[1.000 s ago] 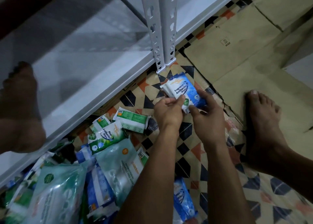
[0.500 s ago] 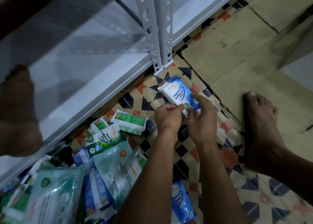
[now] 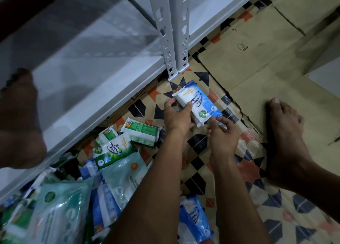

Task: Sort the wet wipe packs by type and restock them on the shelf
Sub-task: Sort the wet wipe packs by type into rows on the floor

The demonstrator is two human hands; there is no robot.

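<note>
A person crouches barefoot on a patterned tile floor, looking down at both hands. The left hand grips the near left edge of a small stack of blue-and-white soft plastic wet wipe packs, labelled fragrance free antibacterial wipes; its fingers curl round the stack's side, thumb across the top. The right hand pinches the stack's near right corner with its fingertips. The stack sits low over the tiles, just in front of the foot of a white slotted metal shelf upright; whether it rests on the floor cannot be told. To the left, a loose heap of mixed packs lies partly under the lowest white metal shelf board: a green-and-white pine antibacterial wipe pack, a green-labelled white pack lying back-up, and larger pale teal packs. Another blue pack lies between the forearms. Flattened brown cardboard covers the floor to the right, beside a bare foot. The sorting step appears to be in hand: blue packs are being squared into one group. The next move probably calls for setting this stack down or lifting it onto the shelf, then reaching into the heap for another matching pack.
</note>
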